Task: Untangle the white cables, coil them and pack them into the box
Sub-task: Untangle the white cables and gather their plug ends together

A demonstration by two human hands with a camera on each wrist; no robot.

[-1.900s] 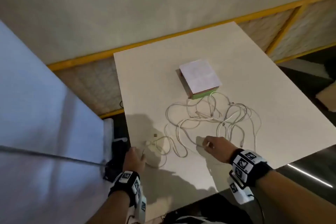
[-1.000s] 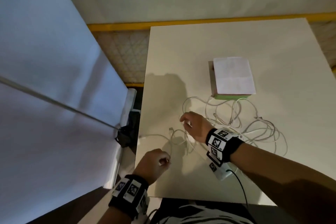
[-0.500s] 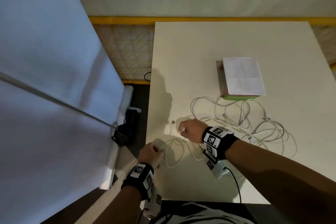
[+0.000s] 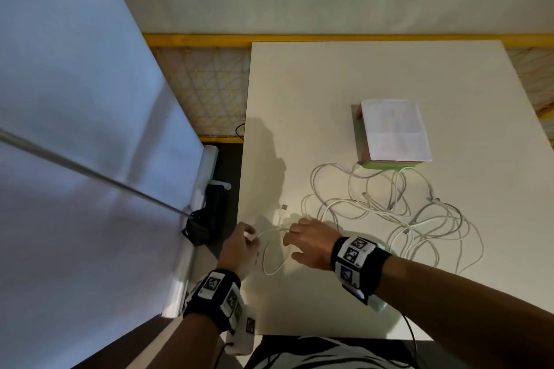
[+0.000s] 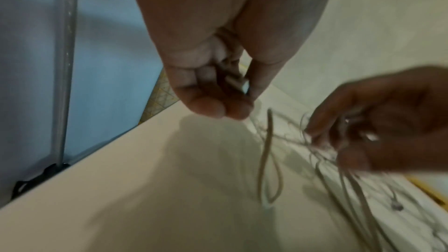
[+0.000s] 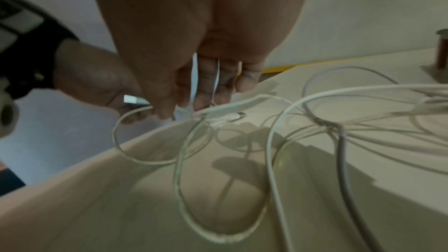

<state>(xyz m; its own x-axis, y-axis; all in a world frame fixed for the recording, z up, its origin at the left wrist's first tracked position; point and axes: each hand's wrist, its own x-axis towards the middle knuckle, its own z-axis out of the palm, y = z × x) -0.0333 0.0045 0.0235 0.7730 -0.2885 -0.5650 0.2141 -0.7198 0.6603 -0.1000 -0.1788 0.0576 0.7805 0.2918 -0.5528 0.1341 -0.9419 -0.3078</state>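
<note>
Pale bench (image 4: 389,75) carried the white cables (image 4: 419,219) in a loose tangle just beyond the right hand (image 4: 311,244), with the box (image 4: 392,132) farther off, its inside hidden under a white sheet. That hand's grip pinched a strand; the left hand (image 4: 238,246) curled on a cable end (image 6: 132,100). Motion blur hid the left wrist view's strand crossings.

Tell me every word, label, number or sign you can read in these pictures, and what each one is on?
No word or number can be read.
Sheet of paper on top of the box: faint grey print, too blurred to read.
Wristbands: black-and-white square marker patterns, no letters or digits.
White cables and their plugs: no marking visible.
</note>
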